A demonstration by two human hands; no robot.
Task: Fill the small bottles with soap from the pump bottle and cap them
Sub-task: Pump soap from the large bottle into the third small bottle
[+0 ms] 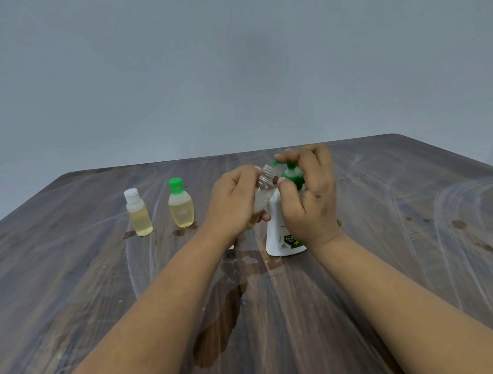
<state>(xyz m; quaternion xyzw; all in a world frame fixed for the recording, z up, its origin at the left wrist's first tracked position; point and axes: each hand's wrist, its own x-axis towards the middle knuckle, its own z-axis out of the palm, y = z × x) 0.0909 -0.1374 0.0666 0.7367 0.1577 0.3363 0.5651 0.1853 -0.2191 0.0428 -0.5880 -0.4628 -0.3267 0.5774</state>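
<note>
Your left hand grips the uncapped clear plastic bottle, tilted under the white pump bottle's green spout; your right hand curls over the pump. The bottle is likely light and soap-slick: hold mid-body.

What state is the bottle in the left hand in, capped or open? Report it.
Open. The small bottle gripped by the left hand shows bare neck threads, no cap, tilted toward the pump bottle nozzle.

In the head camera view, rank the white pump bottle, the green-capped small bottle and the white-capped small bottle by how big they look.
1. White pump bottle with green pump: clearly largest, though nearer the camera.
2. Green-capped clear small bottle and white-capped clear small bottle: too alike to rank; the green-capped one looks wider, heights similar.
</note>
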